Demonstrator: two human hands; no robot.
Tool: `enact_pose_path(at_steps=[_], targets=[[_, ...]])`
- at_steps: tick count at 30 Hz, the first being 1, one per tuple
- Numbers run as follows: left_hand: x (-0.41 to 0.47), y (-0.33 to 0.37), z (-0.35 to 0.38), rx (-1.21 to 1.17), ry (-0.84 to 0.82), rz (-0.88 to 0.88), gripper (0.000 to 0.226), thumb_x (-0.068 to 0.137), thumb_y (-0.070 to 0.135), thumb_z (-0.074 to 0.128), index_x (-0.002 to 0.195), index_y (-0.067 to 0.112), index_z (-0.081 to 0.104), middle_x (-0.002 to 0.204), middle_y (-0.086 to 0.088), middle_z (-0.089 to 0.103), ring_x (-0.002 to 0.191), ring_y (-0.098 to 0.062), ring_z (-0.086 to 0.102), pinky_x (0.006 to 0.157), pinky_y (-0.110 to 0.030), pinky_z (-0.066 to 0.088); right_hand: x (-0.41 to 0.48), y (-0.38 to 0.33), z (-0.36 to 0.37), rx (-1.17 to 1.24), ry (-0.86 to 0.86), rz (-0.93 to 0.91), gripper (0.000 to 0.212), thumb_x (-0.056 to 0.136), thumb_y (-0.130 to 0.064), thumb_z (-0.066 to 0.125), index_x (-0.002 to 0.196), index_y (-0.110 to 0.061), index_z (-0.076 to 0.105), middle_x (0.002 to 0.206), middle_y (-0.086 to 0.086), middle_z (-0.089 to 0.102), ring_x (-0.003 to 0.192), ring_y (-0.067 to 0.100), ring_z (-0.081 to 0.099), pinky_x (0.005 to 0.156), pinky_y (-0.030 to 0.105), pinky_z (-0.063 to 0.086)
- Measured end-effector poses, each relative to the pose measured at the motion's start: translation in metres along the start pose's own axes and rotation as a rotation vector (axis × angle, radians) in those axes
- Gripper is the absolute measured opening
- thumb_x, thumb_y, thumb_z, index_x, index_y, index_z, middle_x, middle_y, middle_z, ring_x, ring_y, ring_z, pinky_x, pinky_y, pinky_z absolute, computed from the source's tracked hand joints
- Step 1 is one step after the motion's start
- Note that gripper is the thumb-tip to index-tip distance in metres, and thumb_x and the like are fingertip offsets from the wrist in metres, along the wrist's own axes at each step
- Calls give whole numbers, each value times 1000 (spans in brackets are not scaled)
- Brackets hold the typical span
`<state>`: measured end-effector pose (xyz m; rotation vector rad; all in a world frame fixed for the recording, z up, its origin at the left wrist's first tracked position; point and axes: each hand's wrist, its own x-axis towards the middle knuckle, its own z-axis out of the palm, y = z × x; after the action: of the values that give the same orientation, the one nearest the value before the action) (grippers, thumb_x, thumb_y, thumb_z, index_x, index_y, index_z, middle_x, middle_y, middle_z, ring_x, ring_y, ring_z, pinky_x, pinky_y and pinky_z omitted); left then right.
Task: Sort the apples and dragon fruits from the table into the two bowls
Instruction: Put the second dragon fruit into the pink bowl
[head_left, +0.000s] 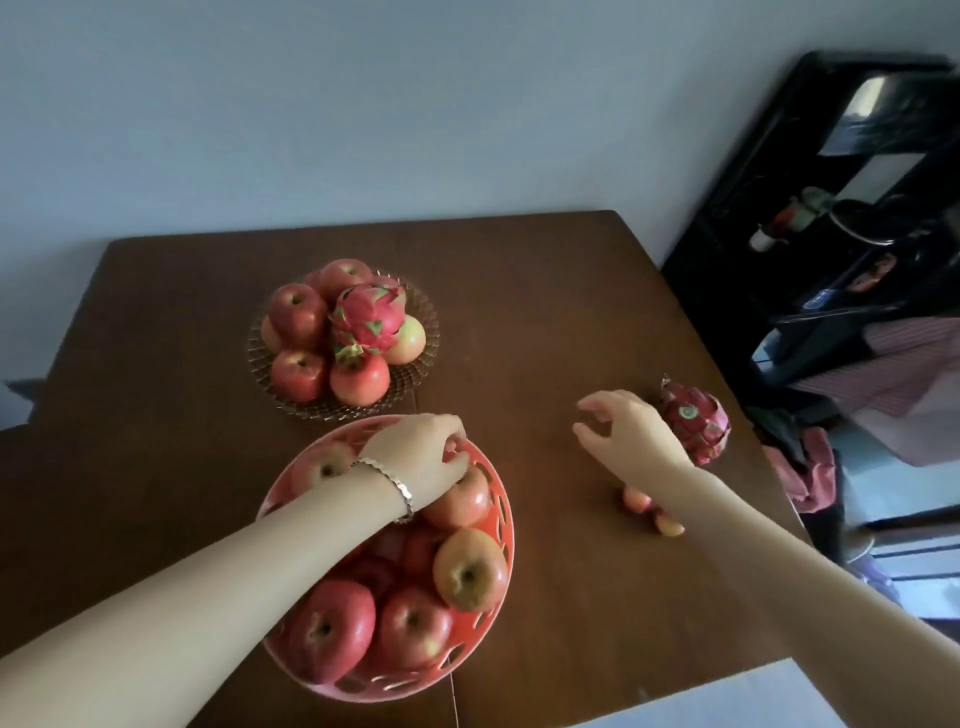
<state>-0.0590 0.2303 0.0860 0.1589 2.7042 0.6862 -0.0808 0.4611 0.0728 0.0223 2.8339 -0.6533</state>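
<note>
Left hand seemingly gripping apple, right hand spread

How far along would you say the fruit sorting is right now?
Mostly done: the red bowl holds apples. In hand: the left hand sets an apple there; the right hand is empty. Left: a dragon fruit on the table, plus the mixed glass bowl.

The table is dark brown wood with a smooth, matt top. At its 12 o'clock stands a clear ribbed glass bowl; at 6 o'clock an orange perforated plastic bowl, holding glossy, smooth-skinned apples. A scaly dragon fruit lies at 3 o'clock.
</note>
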Motion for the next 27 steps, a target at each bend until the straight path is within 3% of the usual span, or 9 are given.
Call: enact_pose_path(at_steps=[3, 5, 9, 12, 14, 18, 23, 25, 27], targets=[[8, 26, 5, 9, 34, 58, 14, 86, 25, 54, 95, 21, 64, 87, 8, 60, 92, -14, 60, 82, -32, 51, 28, 61, -22, -115, 138, 222, 54, 85, -31, 61, 135, -20, 44, 141, 10, 38, 127, 28, 40, 100, 38, 41], [12, 39, 6, -15, 47, 72, 14, 85, 24, 54, 92, 21, 66, 89, 5, 65, 90, -16, 62, 82, -34, 52, 42, 91, -23, -205, 103, 369, 67, 83, -35, 64, 141, -22, 33, 146, 15, 27, 132, 36, 29, 106, 45, 33], [19, 52, 9, -23, 42, 69, 12, 85, 23, 54, 88, 23, 65, 87, 6, 65, 87, -15, 62, 83, -35, 52, 57, 130, -1, -247, 6, 516, 79, 79, -37, 69, 142, -20, 25, 142, 17, 27, 128, 40, 34, 101, 46, 35], [23, 49, 10, -42, 39, 61, 12, 85, 22, 55, 88, 23, 66, 77, 12, 59, 80, -10, 60, 81, -32, 53, 67, 141, 11, -219, 72, 546, 92, 72, -38, 76, 142, -15, 22, 142, 15, 27, 125, 39, 37, 96, 48, 40], [23, 43, 11, -54, 31, 50, 12, 85, 22, 56, 89, 23, 67, 70, 16, 53, 70, -3, 55, 77, -26, 52, 71, 143, 14, -146, 120, 566, 88, 68, -35, 81, 136, -11, 30, 139, 16, 25, 121, 40, 39, 92, 49, 45], [20, 33, 13, -81, 34, 31, 10, 85, 19, 58, 89, 21, 67, 70, 17, 53, 64, 3, 51, 66, -14, 44, 71, 149, 8, -107, 115, 532, 79, 66, -33, 81, 129, -11, 39, 131, 20, 31, 117, 40, 40, 84, 44, 49], [8, 24, 6, -161, 78, 20, 11, 83, 15, 61, 81, 26, 65, 83, 9, 65, 78, -6, 61, 78, -26, 51, 50, 117, -11, 27, 206, 348, 83, 63, -38, 78, 134, -17, 39, 131, 13, 40, 117, 35, 45, 85, 41, 49], [-2, 12, 0, -174, 140, -34, 10, 82, 14, 62, 88, 21, 67, 92, 7, 64, 87, -11, 61, 81, -24, 49, 36, 85, -19, 169, 199, 238, 82, 63, -35, 79, 134, -21, 40, 130, 5, 40, 113, 25, 47, 85, 34, 47], [-17, -11, -5, -135, 186, -89, 16, 80, 17, 64, 96, 18, 67, 102, 4, 61, 97, -16, 59, 91, -31, 47, 15, 45, -21, 332, 131, 133, 83, 64, -29, 81, 136, -25, 37, 121, -4, 38, 107, 14, 45, 86, 25, 41]])
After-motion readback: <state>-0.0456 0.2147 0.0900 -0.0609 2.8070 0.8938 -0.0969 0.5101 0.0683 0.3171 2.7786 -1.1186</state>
